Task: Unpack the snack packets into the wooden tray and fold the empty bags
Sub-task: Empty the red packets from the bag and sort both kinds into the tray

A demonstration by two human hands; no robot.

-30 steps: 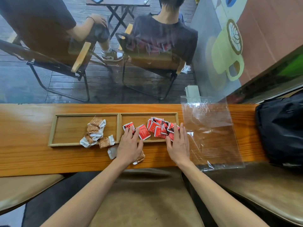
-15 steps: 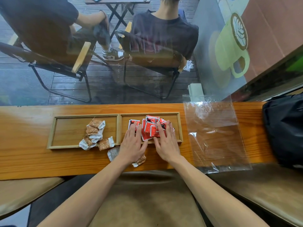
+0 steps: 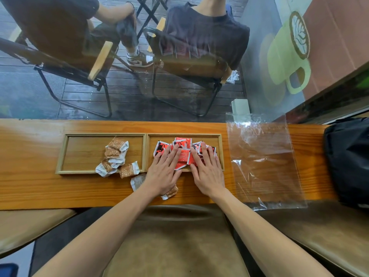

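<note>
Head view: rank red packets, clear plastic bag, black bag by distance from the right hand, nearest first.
1. red packets: under the right hand, in the wooden tray's right compartment, touching.
2. clear plastic bag: flat on the counter, just right of the hand, apart from it.
3. black bag: far right edge, beyond the plastic bag.

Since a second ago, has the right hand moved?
Yes. The right hand slid left from the wooden tray's right edge, pushing the red packets together in the right compartment.
</note>
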